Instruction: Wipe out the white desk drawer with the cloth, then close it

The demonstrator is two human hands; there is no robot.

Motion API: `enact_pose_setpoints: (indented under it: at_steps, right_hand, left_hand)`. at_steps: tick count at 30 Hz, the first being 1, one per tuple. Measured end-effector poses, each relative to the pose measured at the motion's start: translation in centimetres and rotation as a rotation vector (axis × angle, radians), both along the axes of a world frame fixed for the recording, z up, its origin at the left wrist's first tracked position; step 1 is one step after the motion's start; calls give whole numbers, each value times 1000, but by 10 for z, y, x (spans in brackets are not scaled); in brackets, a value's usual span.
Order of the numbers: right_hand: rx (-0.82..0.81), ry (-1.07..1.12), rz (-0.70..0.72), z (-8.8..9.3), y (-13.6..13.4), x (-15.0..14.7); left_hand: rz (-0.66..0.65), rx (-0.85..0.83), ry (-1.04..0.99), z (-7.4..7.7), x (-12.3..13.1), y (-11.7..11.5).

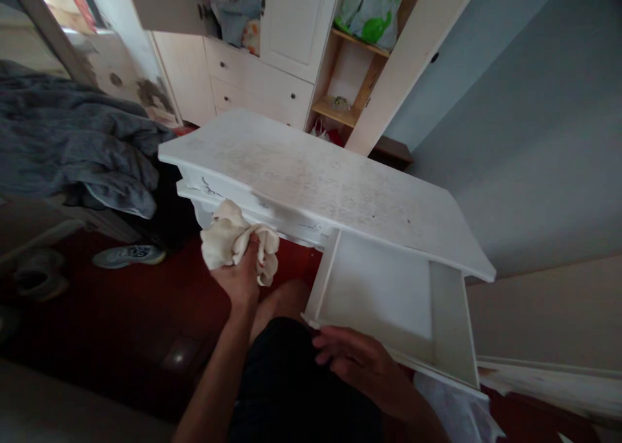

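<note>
My left hand (239, 276) is closed around a crumpled cream cloth (228, 238), held against the front edge of a white dusty table (311, 177), just below its top at the left. My right hand (357, 360) rests at the front edge of the table's pulled-out white drawer (383, 294), fingers curled against its underside. The drawer looks bare inside. My knee in dark shorts sits below the drawer.
A grey blanket (78, 145) lies heaped at the left, with a sneaker (129, 255) on the dark red floor. A cream wardrobe (272, 54) with drawers and open shelves stands behind the table. A grey wall (534, 138) runs along the right.
</note>
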State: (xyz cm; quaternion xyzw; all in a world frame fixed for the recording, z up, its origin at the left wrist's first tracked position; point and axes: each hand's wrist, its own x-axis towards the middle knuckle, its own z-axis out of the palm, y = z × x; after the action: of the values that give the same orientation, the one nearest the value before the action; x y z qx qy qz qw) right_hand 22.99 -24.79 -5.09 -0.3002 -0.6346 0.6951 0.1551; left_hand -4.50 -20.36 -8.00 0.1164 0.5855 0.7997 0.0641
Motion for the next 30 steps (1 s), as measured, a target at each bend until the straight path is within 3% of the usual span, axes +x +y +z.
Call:
enact_pose_setpoints:
  at_steps: [2,6,9,13,17,24,27,30]
  right_hand:
    - [-215,-20,-46,-28,-16,38]
    - [-453,-197,-268,-89,-48,100]
    - [-612,-271,-433,-114,-62,123]
    - [-779,-68,-738,-119,-55,123]
    - [-684,151,-923,-120,-43,113]
    - [-745,153,-930,-107,-39,109]
    - [-780,186,-912,-100,-35,108]
    - [-799,155,-899,-98,-32,105]
  left_hand:
    - [-125,24,5,-15,18,17]
    - [-585,21,-171,-41,69,54]
    - [-784,64,-269,-50,92,78]
    - [-871,108,-297,-49,89,89]
    - [-923,56,-269,-56,78,71]
    - [-1046,-246,-470,-86,69,-4]
    - [-1082,-317,-403,-84,65,-21]
    - [-1032,-251,-269,-69,67,-17]
